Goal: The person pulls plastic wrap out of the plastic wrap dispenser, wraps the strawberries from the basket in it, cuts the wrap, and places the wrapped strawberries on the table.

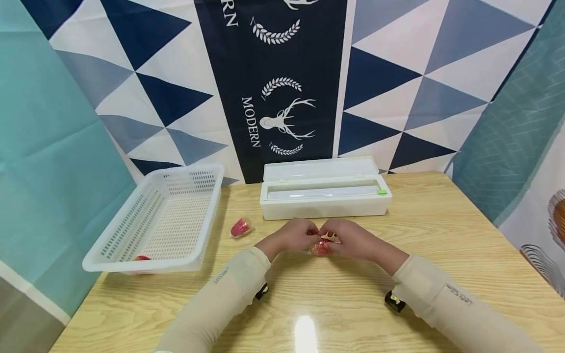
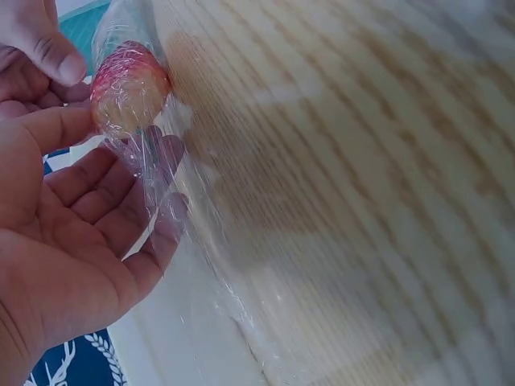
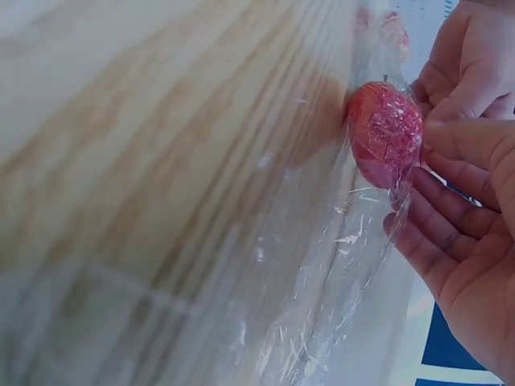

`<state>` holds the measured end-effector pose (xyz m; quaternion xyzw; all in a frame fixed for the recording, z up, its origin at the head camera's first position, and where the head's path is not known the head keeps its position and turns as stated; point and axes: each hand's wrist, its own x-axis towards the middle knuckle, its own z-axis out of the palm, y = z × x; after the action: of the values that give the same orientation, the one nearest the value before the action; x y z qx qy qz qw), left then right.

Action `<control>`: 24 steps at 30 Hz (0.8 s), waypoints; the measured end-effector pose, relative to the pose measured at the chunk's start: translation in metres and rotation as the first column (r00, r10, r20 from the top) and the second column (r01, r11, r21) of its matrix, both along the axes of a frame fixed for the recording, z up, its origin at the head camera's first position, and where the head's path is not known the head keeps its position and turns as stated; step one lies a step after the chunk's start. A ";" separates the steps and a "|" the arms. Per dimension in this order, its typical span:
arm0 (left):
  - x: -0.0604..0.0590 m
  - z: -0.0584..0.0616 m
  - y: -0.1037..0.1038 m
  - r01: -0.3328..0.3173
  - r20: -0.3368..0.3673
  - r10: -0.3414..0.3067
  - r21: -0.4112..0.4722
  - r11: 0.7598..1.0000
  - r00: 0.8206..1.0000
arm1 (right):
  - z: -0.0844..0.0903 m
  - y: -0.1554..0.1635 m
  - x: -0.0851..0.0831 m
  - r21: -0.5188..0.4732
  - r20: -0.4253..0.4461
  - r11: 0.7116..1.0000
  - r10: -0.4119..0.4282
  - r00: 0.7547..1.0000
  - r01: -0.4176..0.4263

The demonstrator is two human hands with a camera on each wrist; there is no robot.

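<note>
A red fruit piece point(image 1: 321, 247) lies between both hands at the middle of the table, wrapped in clear cling film point(image 2: 201, 241). My left hand point(image 1: 304, 238) holds it from the left. In the left wrist view its thumb presses the fruit piece point(image 2: 129, 88) and its fingers point(image 2: 161, 161) lie behind the film. My right hand point(image 1: 341, 240) holds it from the right. In the right wrist view that thumb touches the fruit piece point(image 3: 385, 133) while the fingers point(image 3: 418, 217) cup loose film point(image 3: 322, 273) below it.
A white cling film dispenser box point(image 1: 324, 193) stands open just beyond the hands. A wrapped red piece point(image 1: 241, 227) lies to the left. A white perforated basket point(image 1: 163, 220) sits at the far left, a red piece point(image 1: 142, 257) showing at its near wall.
</note>
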<state>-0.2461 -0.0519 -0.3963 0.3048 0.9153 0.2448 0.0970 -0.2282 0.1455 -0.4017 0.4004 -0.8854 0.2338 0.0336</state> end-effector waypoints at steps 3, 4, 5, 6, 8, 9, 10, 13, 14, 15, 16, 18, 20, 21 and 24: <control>0.000 0.002 0.001 -0.029 -0.042 0.028 -0.028 0.999 0.999 | 0.001 -0.004 -0.003 0.033 0.005 0.999 -0.018 1.000 0.018; 0.000 0.002 0.001 -0.040 -0.062 0.038 -0.039 0.998 0.997 | 0.002 -0.005 -0.004 0.038 0.015 0.999 -0.022 1.000 0.022; 0.001 0.003 0.002 -0.057 -0.083 0.053 -0.048 0.997 0.995 | 0.001 -0.005 -0.005 0.039 0.020 0.999 -0.024 1.000 0.023; 0.002 0.004 0.002 -0.070 -0.114 0.063 -0.060 0.996 0.991 | 0.001 -0.006 -0.007 0.040 0.024 0.999 -0.023 0.999 0.022; 0.004 0.005 0.003 -0.091 -0.170 0.078 -0.070 0.993 0.982 | 0.000 -0.006 -0.009 0.035 0.051 0.999 -0.030 0.998 0.028; 0.005 0.006 0.004 -0.099 -0.196 0.083 -0.073 0.992 0.977 | -0.001 -0.005 -0.009 0.031 0.060 0.999 -0.031 0.998 0.030; 0.006 0.007 0.005 -0.102 -0.218 0.083 -0.077 0.992 0.972 | -0.001 -0.005 -0.010 0.027 0.066 0.999 -0.034 0.997 0.032; 0.009 0.009 0.007 -0.098 -0.253 0.072 -0.092 0.991 0.965 | 0.000 -0.004 -0.011 0.000 0.102 0.998 -0.062 0.993 0.062; 0.009 0.009 0.007 -0.093 -0.254 0.066 -0.096 0.991 0.965 | 0.000 -0.003 -0.011 -0.008 0.111 0.997 -0.070 0.991 0.072; 0.009 0.009 0.008 -0.084 -0.258 0.055 -0.105 0.991 0.965 | 0.000 -0.003 -0.011 -0.020 0.122 0.997 -0.075 0.990 0.078; 0.010 0.008 0.008 -0.074 -0.259 0.042 -0.113 0.991 0.965 | 0.001 -0.003 -0.012 -0.030 0.134 0.996 -0.079 0.988 0.083; 0.009 0.007 0.009 -0.053 -0.265 0.015 -0.135 0.989 0.964 | 0.001 -0.003 -0.012 -0.049 0.164 0.995 -0.079 0.983 0.088; 0.009 0.005 0.009 -0.038 -0.257 -0.001 -0.148 0.988 0.966 | 0.000 -0.002 -0.014 -0.052 0.191 0.995 -0.077 0.979 0.088; 0.010 0.005 0.009 -0.034 -0.250 -0.006 -0.154 0.987 0.968 | 0.000 -0.002 -0.014 -0.051 0.201 0.995 -0.076 0.977 0.088; 0.009 0.005 0.009 -0.038 -0.233 0.000 -0.159 0.987 0.973 | -0.001 0.000 -0.016 -0.044 0.222 0.995 -0.080 0.972 0.092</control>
<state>-0.2369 -0.0425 -0.3913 0.3137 0.9401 0.1330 0.0116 -0.2439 0.1453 -0.4025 0.3323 -0.8936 0.2986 -0.0439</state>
